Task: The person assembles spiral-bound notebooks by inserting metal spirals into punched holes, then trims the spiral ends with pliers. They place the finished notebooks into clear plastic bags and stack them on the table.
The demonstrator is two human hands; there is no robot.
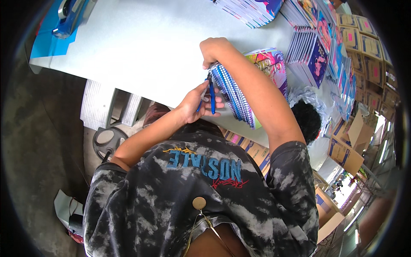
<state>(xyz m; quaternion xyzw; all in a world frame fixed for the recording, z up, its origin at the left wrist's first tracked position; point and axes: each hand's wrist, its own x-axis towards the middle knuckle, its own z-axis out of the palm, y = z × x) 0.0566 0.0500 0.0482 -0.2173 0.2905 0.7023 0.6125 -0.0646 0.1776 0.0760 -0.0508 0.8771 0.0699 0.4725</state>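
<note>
My left hand (193, 104) is closed around blue-handled pliers (212, 99), with some fingers spread behind the handles. The dark head of the pliers points at the far end of a row of spiral-bound notebooks (233, 95), which have blue and white coil spines. At that same end, my right hand (212, 48) is bent over with its fingers curled down. What its fingertips grip, if anything, is hidden. My right forearm crosses above the notebooks and covers part of their colourful covers (274, 68).
More notebook stacks (306, 53) line the white table's (128, 47) right side, with another (252, 10) at the far edge. A blue tape dispenser (66, 26) sits far left. Crumpled clear plastic (299, 95) lies beside a black fuzzy shape (307, 122). Cardboard boxes (364, 47) are piled right.
</note>
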